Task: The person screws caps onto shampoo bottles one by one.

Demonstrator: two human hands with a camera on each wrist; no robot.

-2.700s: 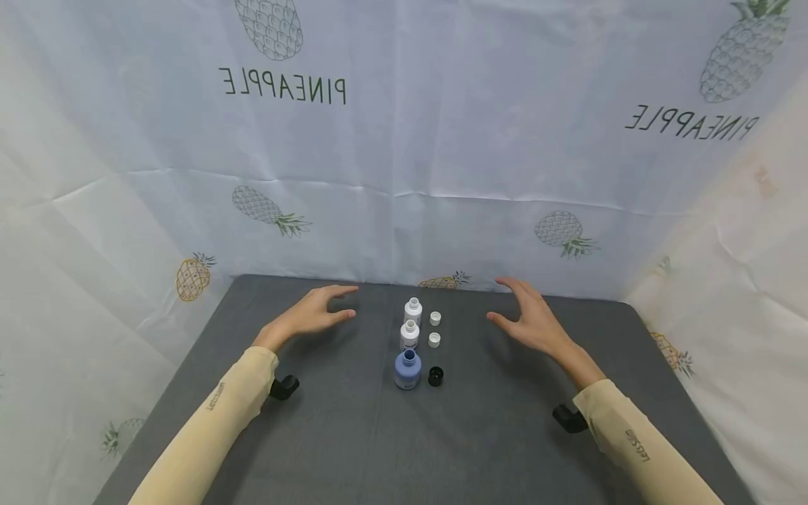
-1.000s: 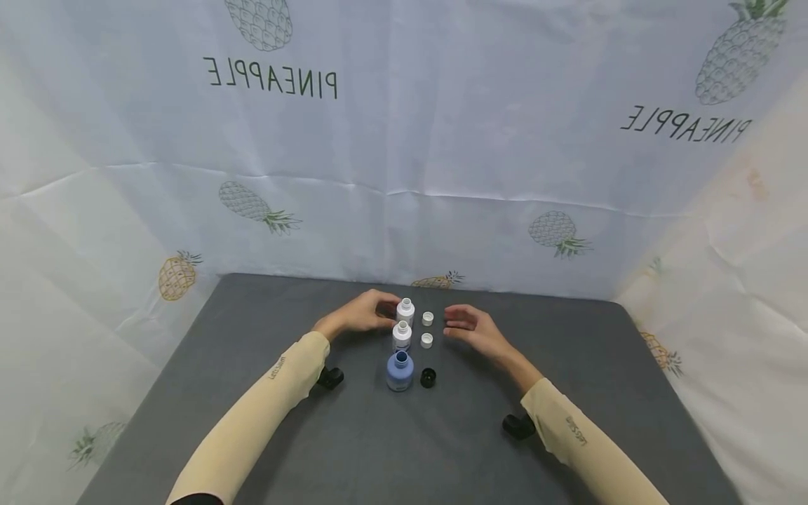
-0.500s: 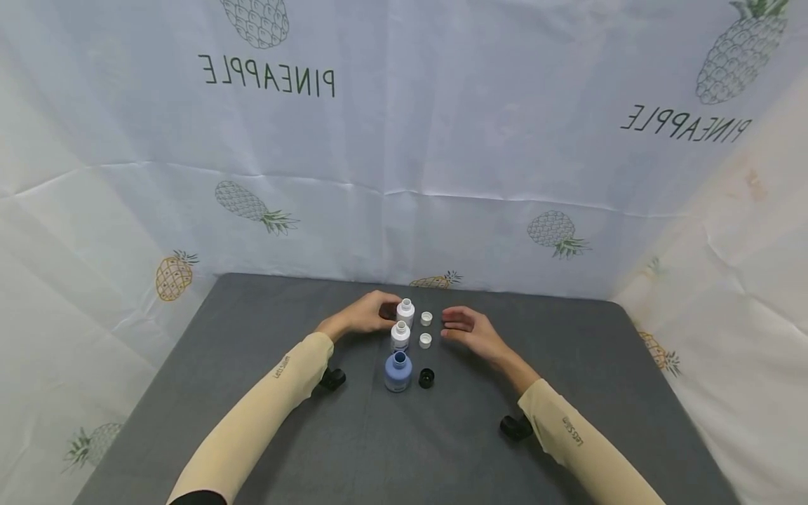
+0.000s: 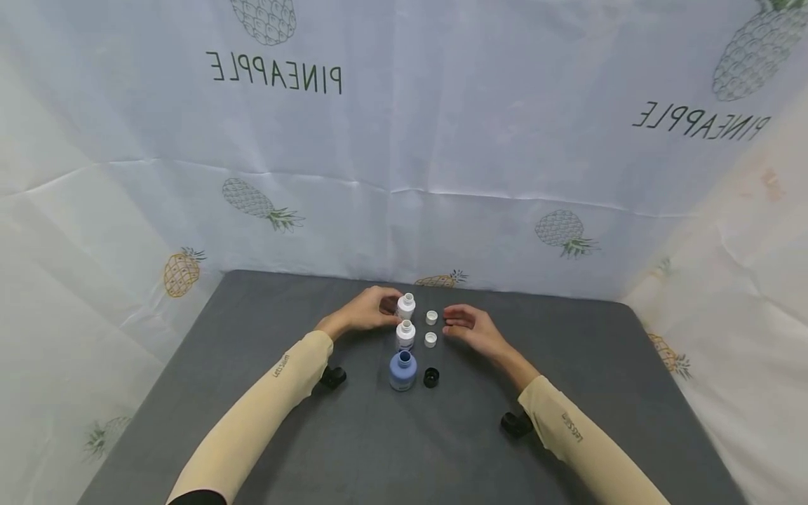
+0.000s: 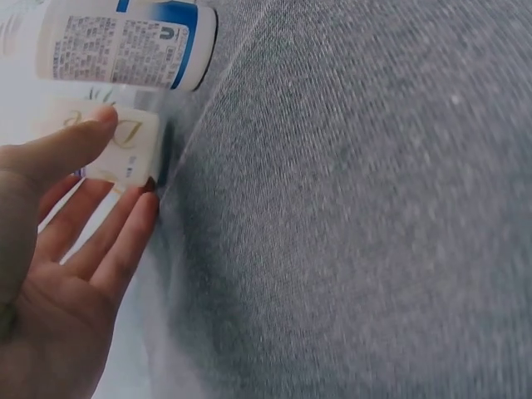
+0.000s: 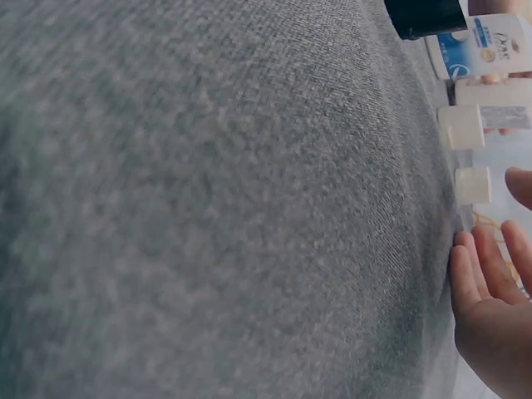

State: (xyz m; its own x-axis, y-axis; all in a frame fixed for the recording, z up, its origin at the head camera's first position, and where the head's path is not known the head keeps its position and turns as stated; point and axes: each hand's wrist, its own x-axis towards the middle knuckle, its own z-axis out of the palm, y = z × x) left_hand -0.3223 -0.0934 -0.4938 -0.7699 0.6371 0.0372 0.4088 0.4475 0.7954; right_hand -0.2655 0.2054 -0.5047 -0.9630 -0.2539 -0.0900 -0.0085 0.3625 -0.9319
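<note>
Three uncapped bottles stand in a column at the table's centre: a far white bottle [image 4: 405,307], a middle white bottle [image 4: 405,337] and a blue bottle [image 4: 402,373] nearest. My left hand [image 4: 365,309] holds the far white bottle from the left; in the left wrist view, its thumb lies over the bottle's gold-lettered side [image 5: 133,148], fingers on the opposite side. Beside the caps, my right hand [image 4: 476,331] is relaxed and holds nothing. To the bottles' right lie a far white cap [image 4: 432,318], a nearer white cap [image 4: 431,340] and a black cap [image 4: 431,377].
A dark grey cloth [image 4: 353,442] covers the table. Directly behind the table's back edge hangs a white curtain [image 4: 353,231] with pineapple prints, which continues along both sides. A black wrist mount [image 4: 517,424] sits under the right sleeve.
Both hands have come inward from the sides. The left has taken hold of the far white bottle, and the right has stopped beside the white caps. In the last half second, the hands barely move.
</note>
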